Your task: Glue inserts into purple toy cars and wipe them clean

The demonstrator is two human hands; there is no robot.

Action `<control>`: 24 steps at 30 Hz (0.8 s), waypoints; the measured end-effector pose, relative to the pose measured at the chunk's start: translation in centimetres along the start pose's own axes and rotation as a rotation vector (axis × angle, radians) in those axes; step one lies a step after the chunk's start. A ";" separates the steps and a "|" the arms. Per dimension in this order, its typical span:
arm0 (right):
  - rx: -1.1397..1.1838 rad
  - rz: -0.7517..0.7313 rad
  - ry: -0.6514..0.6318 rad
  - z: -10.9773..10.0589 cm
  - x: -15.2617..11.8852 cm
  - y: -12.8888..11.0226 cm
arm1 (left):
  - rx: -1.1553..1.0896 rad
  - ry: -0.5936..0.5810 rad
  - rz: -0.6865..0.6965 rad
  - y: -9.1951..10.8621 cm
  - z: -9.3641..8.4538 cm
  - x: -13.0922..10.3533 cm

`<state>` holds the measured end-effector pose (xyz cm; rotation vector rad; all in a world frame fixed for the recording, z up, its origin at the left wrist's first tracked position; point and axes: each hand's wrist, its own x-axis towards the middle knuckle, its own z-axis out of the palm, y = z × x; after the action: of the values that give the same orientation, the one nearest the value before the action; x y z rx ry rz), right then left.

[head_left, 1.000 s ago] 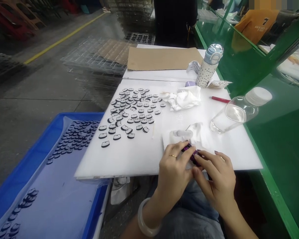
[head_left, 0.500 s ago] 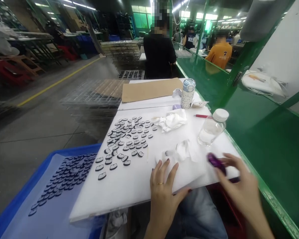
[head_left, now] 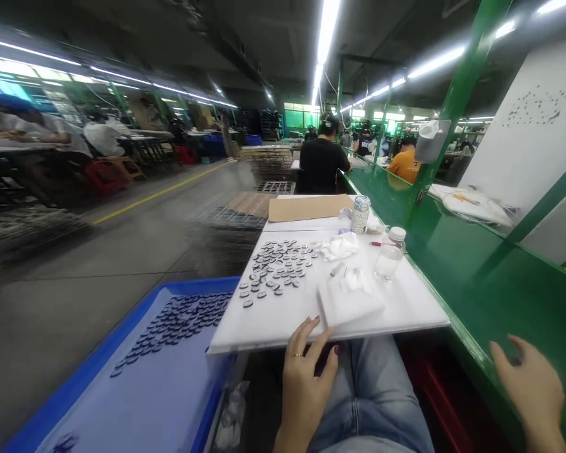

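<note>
My left hand (head_left: 306, 371), with a ring on one finger, rests at the front edge of the white foam-topped table (head_left: 264, 330), fingers spread and nothing in them. Close to its fingertips lies a white pad (head_left: 351, 305) with crumpled tissue (head_left: 356, 279) on top. Over the green bench (head_left: 481, 277) at the right, my right hand (head_left: 528, 380) is raised with thumb and fingers apart; I see nothing held in it. Several small dark curved pieces (head_left: 280, 270) are scattered across the table's left half. The purple object from before cannot be seen.
A blue tray (head_left: 170, 290) with rows of similar dark pieces stands lower left. On the table are a clear bottle (head_left: 389, 257), a patterned cup (head_left: 360, 215), a red pen (head_left: 376, 243), more tissue (head_left: 337, 247) and cardboard (head_left: 311, 207). A person in black (head_left: 323, 163) sits ahead.
My right hand has moved right, off the table's corner to over the green bench, and the purple object at its fingers is gone from view. The camera view has tilted up.
</note>
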<state>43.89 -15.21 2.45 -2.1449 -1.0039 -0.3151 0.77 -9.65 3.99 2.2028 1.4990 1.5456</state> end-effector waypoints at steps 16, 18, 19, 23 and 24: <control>0.563 -0.060 -0.166 -2.2 -6.2 -4.8 | -0.317 -0.258 0.042 4.8 -2.0 -6.1; 0.623 -0.077 -0.269 -1.2 -6.8 -5.1 | -0.340 -0.315 0.009 4.8 -1.8 -6.6; 0.654 -0.092 -0.324 -0.6 -7.0 -5.5 | -0.345 -0.334 -0.016 4.8 -1.8 -6.8; 0.742 -0.161 -0.520 1.1 -7.5 -8.1 | -0.335 -0.348 -0.115 4.3 -2.0 -7.0; 0.753 -0.174 -0.556 1.4 -7.5 -8.7 | -0.328 -0.349 -0.140 4.0 -2.1 -6.8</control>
<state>32.33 -14.73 2.35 -1.4641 -1.3466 0.5416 1.75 -17.67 2.46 2.0018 1.1735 1.1871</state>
